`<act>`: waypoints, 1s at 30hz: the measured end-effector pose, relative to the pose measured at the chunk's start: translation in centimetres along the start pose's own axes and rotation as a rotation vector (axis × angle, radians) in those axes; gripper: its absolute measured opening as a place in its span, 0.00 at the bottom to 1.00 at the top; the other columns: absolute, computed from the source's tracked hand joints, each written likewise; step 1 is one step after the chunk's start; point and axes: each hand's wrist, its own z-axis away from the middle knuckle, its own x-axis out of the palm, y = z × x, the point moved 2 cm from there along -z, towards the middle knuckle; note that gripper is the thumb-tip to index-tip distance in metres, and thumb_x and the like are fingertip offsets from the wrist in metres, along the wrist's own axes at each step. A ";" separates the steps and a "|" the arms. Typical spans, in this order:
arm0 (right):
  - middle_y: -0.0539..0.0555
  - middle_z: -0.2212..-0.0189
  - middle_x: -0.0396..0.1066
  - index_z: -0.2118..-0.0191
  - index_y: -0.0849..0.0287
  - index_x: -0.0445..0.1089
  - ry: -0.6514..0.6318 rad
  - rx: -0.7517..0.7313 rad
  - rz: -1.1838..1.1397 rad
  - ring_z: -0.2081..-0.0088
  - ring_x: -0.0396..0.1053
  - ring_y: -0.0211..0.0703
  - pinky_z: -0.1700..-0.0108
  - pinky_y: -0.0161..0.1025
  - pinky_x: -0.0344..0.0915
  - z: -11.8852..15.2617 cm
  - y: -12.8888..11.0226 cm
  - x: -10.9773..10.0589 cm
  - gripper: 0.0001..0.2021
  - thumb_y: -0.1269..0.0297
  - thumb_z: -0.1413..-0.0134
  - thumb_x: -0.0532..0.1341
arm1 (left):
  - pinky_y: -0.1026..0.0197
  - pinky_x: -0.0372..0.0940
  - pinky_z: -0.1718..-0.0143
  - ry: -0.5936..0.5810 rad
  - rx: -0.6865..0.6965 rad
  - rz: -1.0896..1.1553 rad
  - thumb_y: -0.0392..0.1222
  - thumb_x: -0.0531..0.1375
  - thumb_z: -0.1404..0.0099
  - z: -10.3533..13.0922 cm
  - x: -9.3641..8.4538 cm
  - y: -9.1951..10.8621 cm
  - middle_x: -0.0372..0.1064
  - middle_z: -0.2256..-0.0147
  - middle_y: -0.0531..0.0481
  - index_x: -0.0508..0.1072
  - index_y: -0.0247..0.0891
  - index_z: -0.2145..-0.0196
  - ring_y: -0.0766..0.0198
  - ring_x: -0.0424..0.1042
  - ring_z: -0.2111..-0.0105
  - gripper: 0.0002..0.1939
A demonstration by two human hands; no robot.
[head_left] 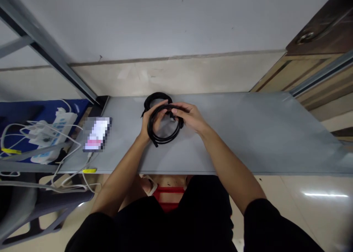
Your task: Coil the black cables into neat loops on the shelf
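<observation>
A coiled black cable (164,138) is held up between both hands above the grey tabletop. My left hand (154,117) grips the coil's left side, its fingers reaching through the loop. On the upper right, my right hand (190,116) pinches the coil with thumb and fingers. A metal-tipped connector (173,119) shows inside the loop by the right thumb. Behind, a second coil of black cable (157,96) lies on the table, partly covered by the left hand and the held coil.
Left on the grey table (253,134) lies a phone (97,134) with a white charging cable. Beyond it, a white power strip (55,136) with plugs sits on a blue surface. Metal frame posts (63,66) rise at both sides, and a wall (176,75) stands behind.
</observation>
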 end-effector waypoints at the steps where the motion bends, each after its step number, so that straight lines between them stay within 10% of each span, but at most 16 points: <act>1: 0.54 0.58 0.83 0.50 0.51 0.87 -0.012 -0.010 0.003 0.61 0.77 0.44 0.60 0.43 0.77 0.0 0.2 0.3 0.27 0.37 0.50 0.78 | 0.46 0.82 0.47 0.027 -0.024 0.011 0.62 0.63 0.23 0.4 -0.1 -0.1 0.85 0.47 0.42 0.82 0.45 0.38 0.50 0.87 0.52 0.26; 14: 0.56 0.50 0.83 0.47 0.42 0.86 0.074 -0.506 0.698 0.47 0.78 0.54 0.40 0.57 0.77 1.0 0.2 0.7 0.12 0.57 0.29 0.67 | 0.45 0.83 0.49 -0.045 -0.093 0.080 0.66 0.64 0.25 1.4 0.5 -1.1 0.86 0.48 0.40 0.84 0.42 0.41 0.50 0.86 0.54 0.29; 30: 0.57 0.57 0.83 0.51 0.48 0.86 0.330 -0.410 0.580 0.55 0.81 0.51 0.48 0.50 0.81 0.8 0.4 -0.9 0.18 0.42 0.31 0.66 | 0.46 0.80 0.45 0.161 -0.110 0.216 0.67 0.59 0.21 0.5 -0.9 -1.5 0.81 0.49 0.43 0.73 0.45 0.48 0.53 0.82 0.47 0.23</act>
